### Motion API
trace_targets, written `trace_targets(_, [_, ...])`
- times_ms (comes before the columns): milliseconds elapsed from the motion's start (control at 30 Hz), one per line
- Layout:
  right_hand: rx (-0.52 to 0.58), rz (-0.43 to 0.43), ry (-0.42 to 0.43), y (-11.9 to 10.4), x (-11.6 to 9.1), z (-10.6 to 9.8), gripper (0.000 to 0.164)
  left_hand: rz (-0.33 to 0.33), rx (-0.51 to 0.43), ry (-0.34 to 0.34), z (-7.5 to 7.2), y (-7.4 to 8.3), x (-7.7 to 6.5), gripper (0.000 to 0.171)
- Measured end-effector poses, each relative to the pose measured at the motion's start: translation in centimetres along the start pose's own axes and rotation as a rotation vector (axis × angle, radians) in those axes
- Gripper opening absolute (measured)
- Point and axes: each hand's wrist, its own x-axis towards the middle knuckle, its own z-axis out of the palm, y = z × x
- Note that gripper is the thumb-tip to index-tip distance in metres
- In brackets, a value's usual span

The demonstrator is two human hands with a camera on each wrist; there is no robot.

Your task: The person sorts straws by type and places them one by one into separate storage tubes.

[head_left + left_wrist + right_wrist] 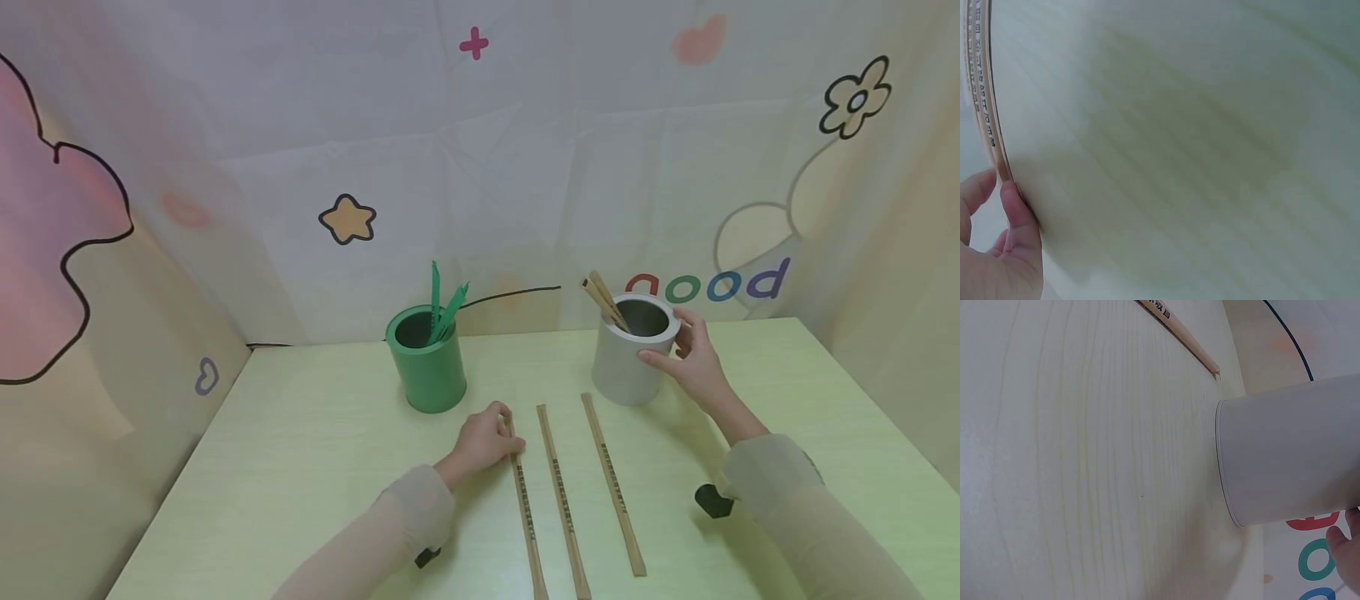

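My left hand [482,439] pinches the upper end of the leftmost brown paper-wrapped straw [527,517], which lies on the table. In the left wrist view, thumb and fingertip meet at the end of that straw [1002,165]. Two similar straws lie to its right, a middle straw [563,500] and a right straw [613,483]. My right hand [696,360] grips the right side of a white cylindrical holder [626,371] near its rim, thumb at the front. Several brown straws [604,298] stand leaning inside it.
A green cylindrical holder [429,375] with several green wrapped sticks [442,312] stands at the back left. Behind the pale wooden table [300,467] hangs a printed cloth [510,183], close behind both holders.
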Motion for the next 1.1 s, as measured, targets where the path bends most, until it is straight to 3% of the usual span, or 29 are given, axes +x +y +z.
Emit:
trace_targets(267, [-0.003,-0.001,-0.002,0.08,0.1,0.02,0.087,-0.001,0.104,0.067,0.32,0.45,-0.22,0.04])
trace_targets(500, [-0.011,0.0,0.003,0.19,0.13,0.0,0.088,-0.004,0.125,0.094,0.24,0.82,-0.44,0.039])
trace_targets(833, [-0.012,0.01,0.003,0.14,0.04,-0.07,0.088,-0.026,0.1,0.091,0.18,0.33,-0.11,0.039])
trace_targets(1100, [-0.014,0.008,0.003,0.32,0.12,-0.08,0.088,-0.06,0.137,0.086,0.04,0.15,-0.16,0.029])
